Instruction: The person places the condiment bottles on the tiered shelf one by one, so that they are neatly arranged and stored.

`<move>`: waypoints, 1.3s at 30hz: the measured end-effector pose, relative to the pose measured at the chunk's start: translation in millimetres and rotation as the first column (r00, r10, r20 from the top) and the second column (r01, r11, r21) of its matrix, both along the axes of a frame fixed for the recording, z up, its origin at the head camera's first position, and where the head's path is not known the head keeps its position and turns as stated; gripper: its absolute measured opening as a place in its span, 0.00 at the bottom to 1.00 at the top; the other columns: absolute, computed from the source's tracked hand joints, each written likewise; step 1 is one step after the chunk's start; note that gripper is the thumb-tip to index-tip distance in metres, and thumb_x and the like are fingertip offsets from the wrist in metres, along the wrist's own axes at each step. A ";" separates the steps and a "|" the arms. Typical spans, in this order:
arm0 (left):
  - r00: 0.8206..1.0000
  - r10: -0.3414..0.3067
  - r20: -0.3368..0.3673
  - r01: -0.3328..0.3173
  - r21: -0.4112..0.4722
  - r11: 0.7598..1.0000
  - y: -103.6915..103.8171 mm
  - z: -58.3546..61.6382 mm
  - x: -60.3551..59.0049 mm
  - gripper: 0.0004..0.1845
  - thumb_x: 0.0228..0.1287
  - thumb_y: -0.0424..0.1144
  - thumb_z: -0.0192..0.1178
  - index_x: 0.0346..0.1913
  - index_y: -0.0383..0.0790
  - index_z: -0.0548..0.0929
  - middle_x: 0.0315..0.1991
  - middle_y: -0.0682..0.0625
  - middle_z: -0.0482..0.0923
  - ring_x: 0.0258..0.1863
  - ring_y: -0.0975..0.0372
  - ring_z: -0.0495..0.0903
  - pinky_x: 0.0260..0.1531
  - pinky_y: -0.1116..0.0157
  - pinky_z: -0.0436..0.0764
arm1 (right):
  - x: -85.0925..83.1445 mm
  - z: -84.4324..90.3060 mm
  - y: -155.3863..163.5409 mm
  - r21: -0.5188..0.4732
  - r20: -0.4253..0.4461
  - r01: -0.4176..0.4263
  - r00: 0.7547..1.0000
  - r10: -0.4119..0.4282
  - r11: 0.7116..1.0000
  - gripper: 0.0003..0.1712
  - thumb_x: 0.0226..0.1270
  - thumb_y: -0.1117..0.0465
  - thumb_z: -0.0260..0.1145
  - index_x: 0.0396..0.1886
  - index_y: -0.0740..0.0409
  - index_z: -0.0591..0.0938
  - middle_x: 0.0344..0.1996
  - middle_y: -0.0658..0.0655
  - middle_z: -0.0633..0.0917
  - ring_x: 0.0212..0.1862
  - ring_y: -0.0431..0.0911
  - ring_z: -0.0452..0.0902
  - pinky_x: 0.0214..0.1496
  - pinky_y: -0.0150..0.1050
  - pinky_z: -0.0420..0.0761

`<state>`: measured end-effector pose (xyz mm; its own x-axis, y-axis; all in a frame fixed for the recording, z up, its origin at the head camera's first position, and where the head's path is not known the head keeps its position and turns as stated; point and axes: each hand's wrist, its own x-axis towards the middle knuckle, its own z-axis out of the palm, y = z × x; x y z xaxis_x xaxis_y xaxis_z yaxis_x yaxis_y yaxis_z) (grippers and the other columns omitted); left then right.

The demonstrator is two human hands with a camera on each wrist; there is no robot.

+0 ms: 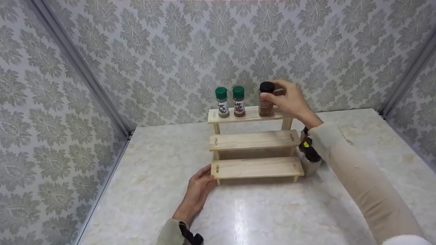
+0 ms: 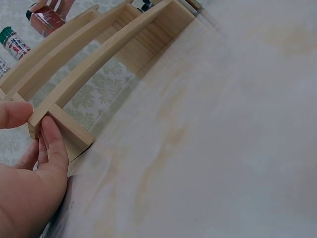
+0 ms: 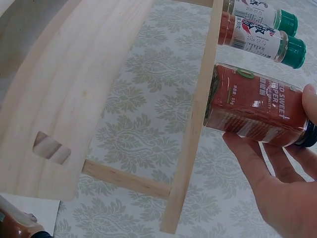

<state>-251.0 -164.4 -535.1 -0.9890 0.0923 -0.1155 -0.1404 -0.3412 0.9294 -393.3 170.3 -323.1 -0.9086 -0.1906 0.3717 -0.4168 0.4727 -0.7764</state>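
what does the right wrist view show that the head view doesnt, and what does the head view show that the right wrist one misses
Only the right wrist view shows readable lettering, including "SWEET", on the clear, square-sided jar of red powder with a black cap.

Only the head view shows the left hand, gripping the left end of the lowest shelf on the pale wooden three-tier rack.

Both show that rack, the right hand holding the red jar, and two clear, green-capped jars with white labels.
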 end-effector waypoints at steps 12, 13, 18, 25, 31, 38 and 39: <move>1.000 0.004 0.007 -0.004 0.005 1.000 -0.3 0.0 0.6 0.34 0.73 0.28 0.54 0.80 0.26 0.62 0.81 0.31 0.60 0.72 0.52 0.73 0.68 0.63 0.79 | 15.4 10.0 16.5 -0.016 0.002 -0.017 1.000 0.017 1.000 0.36 0.72 0.42 0.73 0.73 0.54 0.79 0.67 0.60 0.82 0.67 0.57 0.80 0.71 0.58 0.78; 1.000 0.003 0.007 -0.003 0.002 1.000 -0.4 -0.1 0.5 0.34 0.74 0.28 0.54 0.80 0.25 0.61 0.81 0.30 0.60 0.73 0.51 0.73 0.68 0.63 0.79 | 18.2 10.6 19.3 -0.014 0.003 -0.016 1.000 0.016 1.000 0.36 0.73 0.42 0.73 0.73 0.54 0.79 0.67 0.60 0.82 0.68 0.57 0.80 0.70 0.58 0.79; 1.000 0.011 0.027 -0.011 0.005 1.000 -1.0 -0.2 -0.2 0.34 0.74 0.28 0.53 0.80 0.26 0.61 0.81 0.31 0.60 0.74 0.51 0.72 0.68 0.63 0.79 | 30.2 11.0 34.9 -0.011 -0.009 -0.009 1.000 0.008 1.000 0.35 0.74 0.43 0.72 0.73 0.54 0.79 0.68 0.60 0.82 0.67 0.58 0.81 0.69 0.55 0.81; 1.000 0.001 0.022 -0.001 0.016 1.000 -0.4 0.2 -1.2 0.33 0.74 0.28 0.52 0.80 0.26 0.61 0.81 0.32 0.59 0.74 0.51 0.71 0.69 0.63 0.78 | 46.9 6.8 62.6 -0.027 -0.062 0.012 0.998 -0.013 1.000 0.32 0.75 0.48 0.72 0.73 0.55 0.79 0.65 0.61 0.84 0.65 0.57 0.82 0.66 0.38 0.83; 1.000 0.000 0.022 0.000 0.010 1.000 -0.6 -0.4 -0.9 0.33 0.74 0.28 0.53 0.80 0.26 0.61 0.81 0.32 0.59 0.75 0.50 0.71 0.71 0.62 0.77 | 59.8 -9.1 91.0 -0.036 -0.077 0.056 0.995 -0.058 0.998 0.30 0.76 0.50 0.72 0.71 0.56 0.80 0.65 0.60 0.84 0.65 0.50 0.81 0.64 0.28 0.80; 1.000 -0.016 -0.006 0.016 -0.003 1.000 -1.1 -1.5 -0.7 0.33 0.76 0.28 0.51 0.81 0.25 0.60 0.81 0.30 0.58 0.76 0.49 0.69 0.71 0.62 0.76 | 72.3 -31.7 126.3 -0.068 -0.116 0.066 0.991 -0.073 0.995 0.26 0.76 0.56 0.72 0.69 0.59 0.82 0.58 0.49 0.87 0.57 0.32 0.81 0.59 0.22 0.79; 1.000 -0.019 -0.010 0.019 -0.003 1.000 -1.1 -1.6 -0.7 0.33 0.76 0.28 0.51 0.81 0.25 0.59 0.81 0.30 0.57 0.76 0.49 0.69 0.71 0.62 0.76 | 73.7 -35.0 130.9 -0.071 -0.116 0.067 0.990 -0.075 0.995 0.26 0.76 0.56 0.72 0.69 0.59 0.82 0.57 0.47 0.87 0.56 0.31 0.82 0.59 0.22 0.79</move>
